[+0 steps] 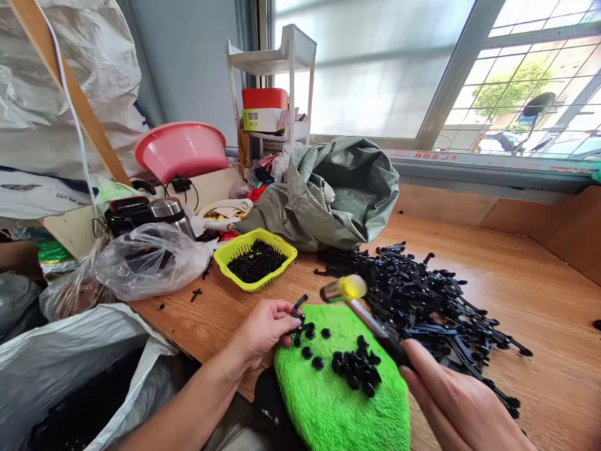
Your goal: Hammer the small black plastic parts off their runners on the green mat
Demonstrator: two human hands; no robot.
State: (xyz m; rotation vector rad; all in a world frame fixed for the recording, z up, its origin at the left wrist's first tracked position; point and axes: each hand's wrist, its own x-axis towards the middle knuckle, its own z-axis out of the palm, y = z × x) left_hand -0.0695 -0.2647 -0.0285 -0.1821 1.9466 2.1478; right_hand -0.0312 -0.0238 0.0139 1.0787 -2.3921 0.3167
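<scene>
The right hand grips a small mallet with a yellow head, raised over the fuzzy green cloth. At ten o'clock, the left hand pinches a black plastic clip. At two o'clock lies a black clip heap; farther, at eleven o'clock, a yellow plastic basket.

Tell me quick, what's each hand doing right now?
Left hand: closed, pinching a black plastic part on the green cloth.
Right hand: closed around a hammer.

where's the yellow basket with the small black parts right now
In the head view, the yellow basket sits on the wooden table left of centre, between the clear plastic bag and the green sack, beyond the left hand.
</scene>
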